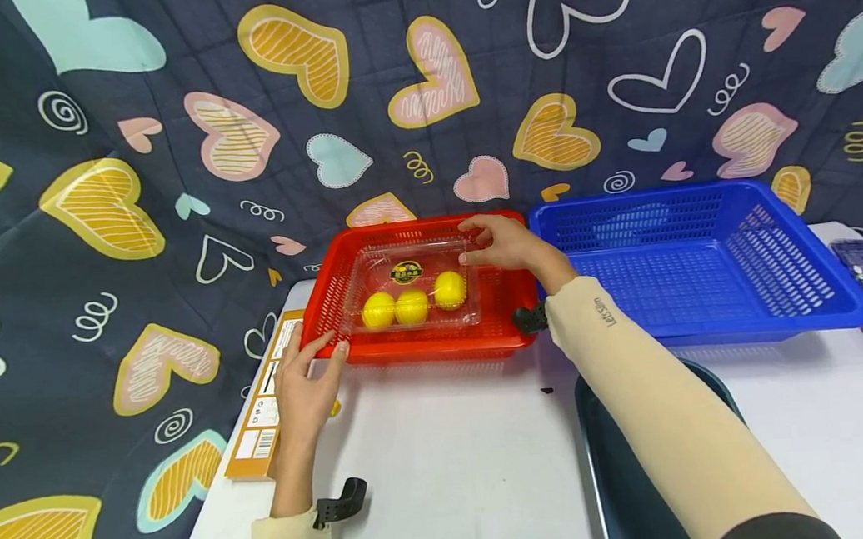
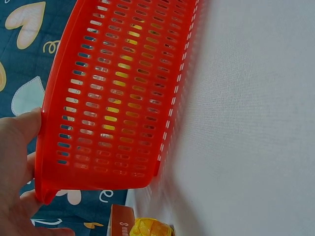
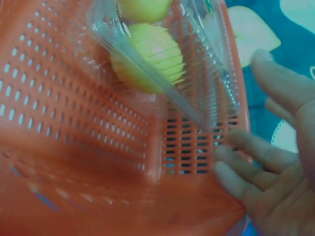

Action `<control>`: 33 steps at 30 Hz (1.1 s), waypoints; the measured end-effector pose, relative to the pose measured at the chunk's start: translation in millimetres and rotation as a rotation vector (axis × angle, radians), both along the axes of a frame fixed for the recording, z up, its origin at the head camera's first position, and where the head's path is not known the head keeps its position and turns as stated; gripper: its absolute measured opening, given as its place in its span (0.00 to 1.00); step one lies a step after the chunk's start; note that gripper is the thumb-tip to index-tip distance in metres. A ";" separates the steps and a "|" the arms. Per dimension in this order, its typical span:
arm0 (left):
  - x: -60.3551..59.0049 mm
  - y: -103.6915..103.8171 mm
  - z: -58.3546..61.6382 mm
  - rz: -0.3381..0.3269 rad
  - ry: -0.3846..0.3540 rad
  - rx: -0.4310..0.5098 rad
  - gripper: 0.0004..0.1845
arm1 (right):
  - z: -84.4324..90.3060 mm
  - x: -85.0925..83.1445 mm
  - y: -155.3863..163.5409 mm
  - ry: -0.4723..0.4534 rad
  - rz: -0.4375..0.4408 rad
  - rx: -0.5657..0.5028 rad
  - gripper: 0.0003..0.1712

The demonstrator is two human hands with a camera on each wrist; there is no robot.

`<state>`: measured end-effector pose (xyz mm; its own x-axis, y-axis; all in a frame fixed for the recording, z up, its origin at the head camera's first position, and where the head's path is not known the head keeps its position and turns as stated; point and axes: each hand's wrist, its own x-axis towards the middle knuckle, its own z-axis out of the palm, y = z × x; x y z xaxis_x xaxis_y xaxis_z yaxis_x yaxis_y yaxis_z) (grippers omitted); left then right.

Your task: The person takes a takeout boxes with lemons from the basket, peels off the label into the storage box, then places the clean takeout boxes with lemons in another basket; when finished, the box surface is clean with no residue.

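A red plastic basket [image 1: 504, 289] stands at the back of the table. Inside it lies a clear plastic fruit box [image 1: 415, 254] with a dark label, and three round yellow fruits [image 1: 412, 307] show through its lid. My left hand [image 1: 306, 387] is at the basket's front left corner, thumb and fingers spread; in the left wrist view its fingertips touch the red rim [image 2: 44, 147]. Over the basket's right part is my right hand [image 1: 505, 243], fingers loosely bent beside the box's right end. The right wrist view shows these fingers [image 3: 236, 184] spread, holding nothing.
A blue basket [image 1: 643, 288] stands right of the red one. A dark green bin [image 1: 617, 457] sits below my right forearm. An orange and white carton [image 1: 255, 436] lies at left, a small yellow item [image 2: 150, 227] beside it. A patterned cloth [image 1: 403, 79] hangs behind.
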<state>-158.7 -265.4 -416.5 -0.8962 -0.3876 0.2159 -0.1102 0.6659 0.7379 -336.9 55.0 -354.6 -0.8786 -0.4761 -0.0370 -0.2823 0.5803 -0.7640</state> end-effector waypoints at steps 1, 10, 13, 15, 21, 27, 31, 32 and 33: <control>0.0 0.4 -0.4 -0.002 0.000 -0.001 0.25 | 0.3 0.5 0.1 -0.010 0.011 0.014 0.38; -1.1 3.7 -0.5 -0.008 -0.004 -0.002 0.25 | 2.5 5.1 -2.9 -0.051 0.105 0.130 0.45; -0.8 4.3 -0.1 -0.008 0.005 0.000 0.24 | 2.2 6.1 -4.1 -0.116 0.114 0.109 0.44; -0.6 4.3 -0.4 -0.007 0.014 0.001 0.24 | 2.0 6.7 -5.0 -0.183 0.119 0.079 0.44; -0.6 3.5 -1.8 -0.009 0.024 -0.002 0.23 | -0.5 8.0 -6.0 -0.279 0.099 0.021 0.45; -0.2 2.7 -3.5 -0.012 0.053 -0.010 0.22 | -6.5 6.2 -7.2 -0.234 0.110 -0.044 0.45; -1.0 2.1 -3.6 -0.008 0.048 -0.007 0.23 | -7.7 5.8 -7.4 -0.241 0.110 -0.119 0.45; -1.2 1.9 -3.6 -0.006 0.047 -0.005 0.23 | -7.8 6.1 -7.4 -0.248 0.107 -0.136 0.45; -1.6 1.6 -3.8 -0.005 0.047 -0.004 0.23 | -8.0 6.5 -7.4 -0.258 0.101 -0.155 0.45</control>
<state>-160.3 -263.8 -420.3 -0.8869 -0.3820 0.2598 -0.0718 0.6695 0.7393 -330.4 47.6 -362.7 -0.7975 -0.5781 -0.1726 -0.1183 0.4304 -0.8948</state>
